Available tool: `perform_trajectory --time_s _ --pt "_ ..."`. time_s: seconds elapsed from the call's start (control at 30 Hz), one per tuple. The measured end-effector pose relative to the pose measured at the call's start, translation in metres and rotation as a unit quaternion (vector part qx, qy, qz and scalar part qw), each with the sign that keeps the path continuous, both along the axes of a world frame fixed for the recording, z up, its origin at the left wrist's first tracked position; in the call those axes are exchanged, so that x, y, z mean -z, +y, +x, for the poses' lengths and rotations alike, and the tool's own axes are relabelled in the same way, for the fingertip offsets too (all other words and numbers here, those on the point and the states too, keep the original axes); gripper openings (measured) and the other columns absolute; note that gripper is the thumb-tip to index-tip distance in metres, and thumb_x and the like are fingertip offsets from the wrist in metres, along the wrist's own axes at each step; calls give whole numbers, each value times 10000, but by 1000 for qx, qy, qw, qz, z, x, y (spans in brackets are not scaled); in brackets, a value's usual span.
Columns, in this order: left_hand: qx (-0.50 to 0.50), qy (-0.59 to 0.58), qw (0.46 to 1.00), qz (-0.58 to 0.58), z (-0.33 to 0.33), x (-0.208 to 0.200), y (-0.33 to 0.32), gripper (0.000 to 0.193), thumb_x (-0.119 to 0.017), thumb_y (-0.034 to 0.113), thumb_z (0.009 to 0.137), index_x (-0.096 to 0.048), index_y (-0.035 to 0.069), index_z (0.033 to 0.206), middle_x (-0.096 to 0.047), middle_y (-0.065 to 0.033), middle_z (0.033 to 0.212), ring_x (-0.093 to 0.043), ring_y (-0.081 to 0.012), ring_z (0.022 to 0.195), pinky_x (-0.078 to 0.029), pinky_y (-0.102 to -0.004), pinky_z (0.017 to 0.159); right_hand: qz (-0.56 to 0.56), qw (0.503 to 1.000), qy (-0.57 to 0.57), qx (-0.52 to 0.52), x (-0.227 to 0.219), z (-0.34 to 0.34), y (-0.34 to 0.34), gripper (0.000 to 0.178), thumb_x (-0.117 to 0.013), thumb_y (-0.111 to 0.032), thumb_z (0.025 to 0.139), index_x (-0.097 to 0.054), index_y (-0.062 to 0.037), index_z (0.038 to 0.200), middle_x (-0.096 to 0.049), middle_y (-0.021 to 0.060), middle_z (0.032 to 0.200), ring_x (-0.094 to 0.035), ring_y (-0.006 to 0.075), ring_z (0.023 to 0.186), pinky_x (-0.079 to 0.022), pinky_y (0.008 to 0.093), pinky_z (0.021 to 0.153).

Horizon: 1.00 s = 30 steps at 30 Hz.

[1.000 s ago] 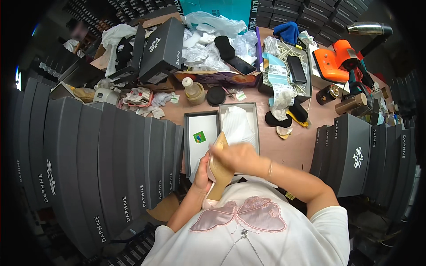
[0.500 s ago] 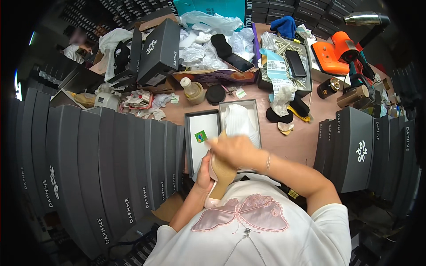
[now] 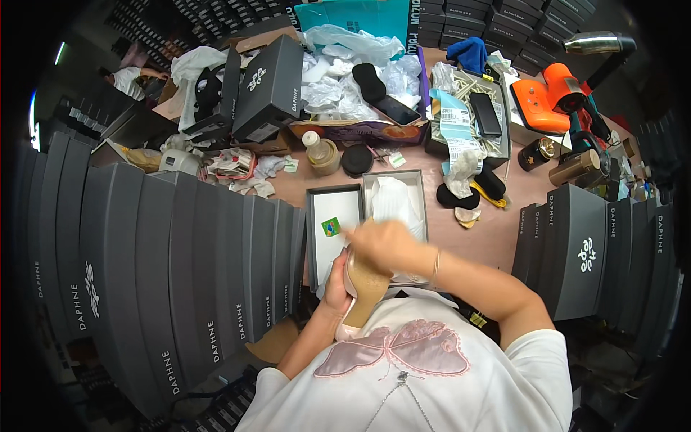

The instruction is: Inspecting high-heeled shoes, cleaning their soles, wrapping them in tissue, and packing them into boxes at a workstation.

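A shoe with a tan sole (image 3: pixel 368 284) and pale pink edges is held tilted in front of my chest, sole facing up. My left hand (image 3: pixel 335 286) wraps its left side. Over the shoe's upper end my right hand (image 3: pixel 389 248) is curled closed and blurred by motion; whatever its fingers pinch is hidden. Just beyond my hands lies an open shoebox: its dark-rimmed lid (image 3: pixel 312 216) with a green sticker (image 3: pixel 330 227) on the left, its base (image 3: pixel 422 191) holding white tissue paper (image 3: pixel 392 201) on the right.
Dark grey shoeboxes (image 3: pixel 173 273) rise on the left, more (image 3: pixel 576 252) on the right. Behind are a bottle (image 3: pixel 322 153), a round black lid (image 3: pixel 357 160), a carton of crumpled plastic (image 3: pixel 335 90), a box of pale sticks (image 3: pixel 497 137) and an orange device (image 3: pixel 540 101).
The whole view has shifted slightly, with things appearing a little farther right. Both hands remain at the shoe, the right one blurred over its upper end in both frames.
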State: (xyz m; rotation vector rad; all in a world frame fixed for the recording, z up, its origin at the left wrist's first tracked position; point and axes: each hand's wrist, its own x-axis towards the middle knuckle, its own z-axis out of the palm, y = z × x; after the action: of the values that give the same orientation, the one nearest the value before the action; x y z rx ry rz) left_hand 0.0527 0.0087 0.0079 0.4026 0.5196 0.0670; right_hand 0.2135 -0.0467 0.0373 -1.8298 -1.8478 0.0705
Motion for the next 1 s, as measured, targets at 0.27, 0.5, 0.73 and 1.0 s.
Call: perform_trajectory --time_s 0.27,0.5,0.73,1.0 --pt "37 -79 996 -32 -1 3 8 596 -283 506 982 -444 44 1322 -575 -157 1212 -573 -241 1120 -469 -377 962 18 992 6 -126 -8 -34 -63 373 -577 -161 774 -552 -78 1137 -577 11 666 -599 191 507 -471 317 407" --pt "-56 32 995 -82 0 -5 7 637 -262 533 974 -434 30 1325 -588 -173 1179 -624 -292 1014 -525 -407 864 -34 997 39 48 4 7 -17 313 -587 -173 814 -602 -109 1120 -623 63 705 -644 222 620 -523 346 535" --pt "-115 41 988 95 3 0 58 680 -314 590 933 -521 12 1226 -631 -169 1056 -654 -280 891 -558 -381 738 -138 919 334 159 26 55 -70 222 -541 -220 891 -651 -37 954 -665 185 856 -640 356 776 -494 418 680" --pt "202 60 523 826 48 5 17 674 -679 187 816 -374 52 1401 -404 -266 1369 -408 -385 1275 -320 -410 1066 -395 874 237 154 112 0 -109 274 -541 -247 851 -653 2 860 -651 245 884 -629 412 828 -484 480 764"
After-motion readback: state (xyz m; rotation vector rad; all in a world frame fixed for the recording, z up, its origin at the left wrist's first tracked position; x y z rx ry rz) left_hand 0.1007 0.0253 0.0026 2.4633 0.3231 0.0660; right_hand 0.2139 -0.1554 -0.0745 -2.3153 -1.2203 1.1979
